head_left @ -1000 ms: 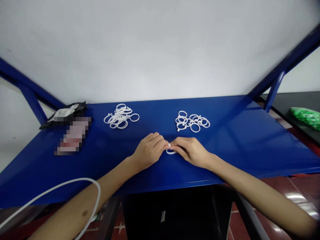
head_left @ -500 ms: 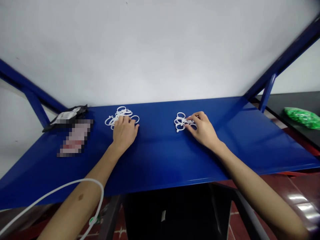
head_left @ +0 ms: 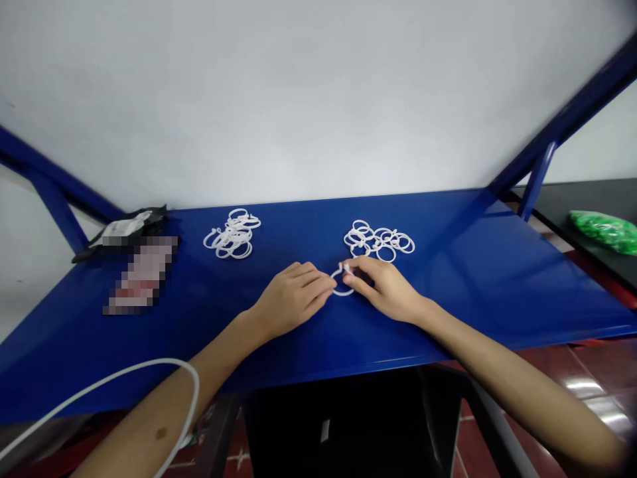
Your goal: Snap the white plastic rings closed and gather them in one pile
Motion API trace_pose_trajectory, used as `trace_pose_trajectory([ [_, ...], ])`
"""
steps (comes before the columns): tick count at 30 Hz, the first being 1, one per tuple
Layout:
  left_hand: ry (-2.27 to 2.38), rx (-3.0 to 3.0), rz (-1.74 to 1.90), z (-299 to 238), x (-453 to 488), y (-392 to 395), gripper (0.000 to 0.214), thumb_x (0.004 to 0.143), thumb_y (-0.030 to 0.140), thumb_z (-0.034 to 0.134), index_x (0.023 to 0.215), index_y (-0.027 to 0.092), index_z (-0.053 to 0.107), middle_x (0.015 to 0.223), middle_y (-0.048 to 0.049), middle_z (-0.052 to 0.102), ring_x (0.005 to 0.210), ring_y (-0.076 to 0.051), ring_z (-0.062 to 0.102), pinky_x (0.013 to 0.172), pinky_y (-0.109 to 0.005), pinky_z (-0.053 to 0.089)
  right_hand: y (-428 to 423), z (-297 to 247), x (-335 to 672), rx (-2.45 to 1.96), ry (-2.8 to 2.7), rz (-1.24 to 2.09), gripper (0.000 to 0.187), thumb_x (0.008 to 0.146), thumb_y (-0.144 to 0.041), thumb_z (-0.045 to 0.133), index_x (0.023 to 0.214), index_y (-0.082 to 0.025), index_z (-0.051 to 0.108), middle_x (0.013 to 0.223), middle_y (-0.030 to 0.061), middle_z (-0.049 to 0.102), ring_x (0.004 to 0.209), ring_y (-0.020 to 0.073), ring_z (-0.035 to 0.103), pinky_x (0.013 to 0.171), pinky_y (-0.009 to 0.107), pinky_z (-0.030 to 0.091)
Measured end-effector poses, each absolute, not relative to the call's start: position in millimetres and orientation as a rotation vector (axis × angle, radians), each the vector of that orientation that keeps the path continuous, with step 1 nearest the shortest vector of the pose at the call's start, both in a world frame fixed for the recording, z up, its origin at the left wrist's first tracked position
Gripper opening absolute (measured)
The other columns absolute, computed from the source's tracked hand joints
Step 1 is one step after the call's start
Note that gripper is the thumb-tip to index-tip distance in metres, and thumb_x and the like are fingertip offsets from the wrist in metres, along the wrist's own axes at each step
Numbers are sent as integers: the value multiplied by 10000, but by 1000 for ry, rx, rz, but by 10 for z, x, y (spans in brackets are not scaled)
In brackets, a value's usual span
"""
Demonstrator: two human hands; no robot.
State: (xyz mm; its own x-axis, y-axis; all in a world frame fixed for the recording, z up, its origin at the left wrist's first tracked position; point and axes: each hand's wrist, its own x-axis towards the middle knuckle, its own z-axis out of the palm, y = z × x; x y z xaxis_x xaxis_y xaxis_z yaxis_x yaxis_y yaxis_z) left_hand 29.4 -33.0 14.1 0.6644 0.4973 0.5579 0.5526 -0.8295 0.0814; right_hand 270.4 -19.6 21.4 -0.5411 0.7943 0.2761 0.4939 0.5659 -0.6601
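Between my two hands is one white plastic curtain ring (head_left: 342,293), with a small gap and knobs at its top. My left hand (head_left: 294,297) pinches its left side with the fingers held together. On the opposite side, my right hand (head_left: 391,287) grips the ring near the knobbed ends between thumb and forefinger. Just beyond the right hand lies a loose pile of similar white rings (head_left: 369,240). A second, denser pile of white rings (head_left: 235,234) rests farther left, apart from both hands.
The blue table (head_left: 308,358) meets a pale wall. A black plastic package (head_left: 124,229) and a blurred-out item (head_left: 144,275) lie at left. A white cable (head_left: 164,362) loops over my left forearm. Blue braces flank the table; a green bag (head_left: 604,231) lies beyond the right one.
My left hand has left the left pile and moved right and nearer. My right hand has drawn back from the right pile. Both now hold one ring between them.
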Motion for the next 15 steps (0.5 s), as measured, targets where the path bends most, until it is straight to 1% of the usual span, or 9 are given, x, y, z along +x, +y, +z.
trace_pose_trajectory([
  [3, -835, -2823, -945, 140, 328, -358, 124, 1004, 226, 558, 989, 192, 677, 963, -24, 762, 874, -165, 674, 815, -323, 504, -204, 185, 2666, -990, -2182, 862, 241, 1022, -376, 539, 1106, -199, 681, 971, 51, 738, 799, 166, 681, 752, 313, 540],
  [6, -897, -2802, -992, 104, 316, -333, 126, 1008, 227, 553, 945, 193, 656, 910, -15, 756, 826, -156, 672, 806, -315, 517, -191, 159, 2656, -982, -2095, 985, 236, 991, -390, 600, 1091, -202, 703, 889, 27, 730, 749, 155, 669, 714, 294, 536],
  [8, -989, -2784, -1032, 76, 310, -317, 127, 1009, 234, 550, 914, 190, 622, 883, -14, 745, 798, -156, 671, 780, -309, 526, -176, 151, 2663, -949, -2065, 1013, 229, 979, -381, 626, 1092, -208, 722, 922, 31, 733, 784, 158, 672, 740, 300, 541],
  [11, -1132, -2775, -1069, 48, 318, -314, 127, 1007, 255, 549, 899, 196, 579, 862, -13, 725, 766, -157, 671, 730, -304, 533, -160, 149, 2673, -858, -2122, 972, 240, 1006, -320, 581, 1175, -230, 725, 1015, 51, 726, 898, 173, 679, 840, 337, 546],
  [13, -1177, -2775, -1071, 44, 333, -326, 99, 1003, 271, 554, 938, 202, 583, 863, -11, 715, 771, -162, 673, 730, -311, 538, -160, 149, 2671, -817, -2172, 949, 264, 1019, -290, 551, 1222, -240, 712, 1045, 58, 723, 947, 181, 683, 875, 352, 545],
  [15, -1165, -2778, -1086, 48, 351, -340, 85, 1003, 280, 559, 995, 204, 596, 880, -15, 715, 798, -169, 678, 752, -321, 544, -171, 149, 2662, -838, -2173, 952, 235, 1004, -287, 580, 1184, -236, 723, 1040, 54, 735, 940, 182, 693, 863, 340, 549],
])
